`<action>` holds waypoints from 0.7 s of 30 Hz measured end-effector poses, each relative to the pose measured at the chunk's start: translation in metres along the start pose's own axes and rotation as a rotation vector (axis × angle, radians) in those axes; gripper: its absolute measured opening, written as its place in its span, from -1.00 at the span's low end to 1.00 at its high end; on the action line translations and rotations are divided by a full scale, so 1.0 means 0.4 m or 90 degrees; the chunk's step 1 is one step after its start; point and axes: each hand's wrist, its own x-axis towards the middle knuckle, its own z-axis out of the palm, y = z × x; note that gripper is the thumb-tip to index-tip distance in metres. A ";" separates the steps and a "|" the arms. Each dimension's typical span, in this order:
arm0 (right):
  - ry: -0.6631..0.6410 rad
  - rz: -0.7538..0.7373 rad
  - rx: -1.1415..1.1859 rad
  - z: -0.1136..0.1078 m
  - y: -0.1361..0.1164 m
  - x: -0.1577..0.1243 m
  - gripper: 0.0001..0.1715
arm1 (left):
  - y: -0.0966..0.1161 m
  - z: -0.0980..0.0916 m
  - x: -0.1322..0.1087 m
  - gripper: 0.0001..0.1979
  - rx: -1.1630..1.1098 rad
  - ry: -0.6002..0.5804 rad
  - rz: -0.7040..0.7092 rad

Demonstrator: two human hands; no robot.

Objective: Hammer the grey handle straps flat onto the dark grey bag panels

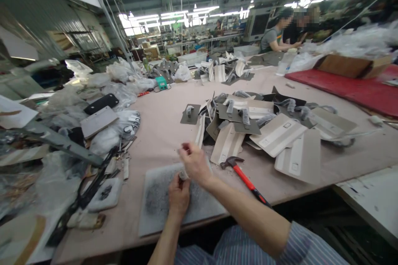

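Above a grey-white slab at the table's front edge, my left hand has its fingers closed round a small pale cylindrical object. My right hand is raised just above and to the right of it, fingers curled and partly blurred; what they hold, if anything, cannot be made out. To the right of the slab lies a claw hammer with a red and black handle. Beyond it is a heap of grey and beige panels, some with plastic-wrapped handles.
Plastic bags and scraps crowd the left side, beside a metal bar. A small white tray holds dark bits. A red board lies at the right. People sit at the far table.
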 end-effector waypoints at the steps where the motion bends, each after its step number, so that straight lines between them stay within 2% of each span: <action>1: 0.069 0.069 -0.047 -0.040 0.046 0.062 -0.56 | 0.002 0.001 0.001 -0.81 0.007 0.011 -0.008; 3: 0.124 0.168 -0.118 -0.102 0.128 0.171 -0.43 | 0.006 0.003 0.002 -0.78 0.020 0.030 -0.027; 5: 0.122 0.214 -0.155 -0.128 0.186 0.251 -0.41 | 0.008 0.004 0.003 -0.76 0.028 0.035 -0.033; 8: 0.093 0.244 -0.172 -0.117 0.230 0.325 -0.50 | 0.004 0.004 0.002 -0.76 0.026 0.035 -0.030; 13: 0.087 0.237 -0.131 -0.091 0.237 0.396 -0.62 | -0.003 0.004 0.001 -0.75 0.001 0.033 -0.041; 15: 0.086 0.194 -0.091 -0.094 0.234 0.396 -0.64 | -0.003 0.004 0.002 -0.75 -0.008 0.031 -0.048; 17: 0.087 0.130 -0.042 -0.104 0.232 0.368 -0.67 | -0.002 0.004 0.004 -0.75 -0.020 0.034 -0.058; 21: 0.083 -0.029 0.044 -0.142 0.251 0.218 -0.63 | 0.002 0.003 0.007 -0.75 -0.068 0.041 -0.078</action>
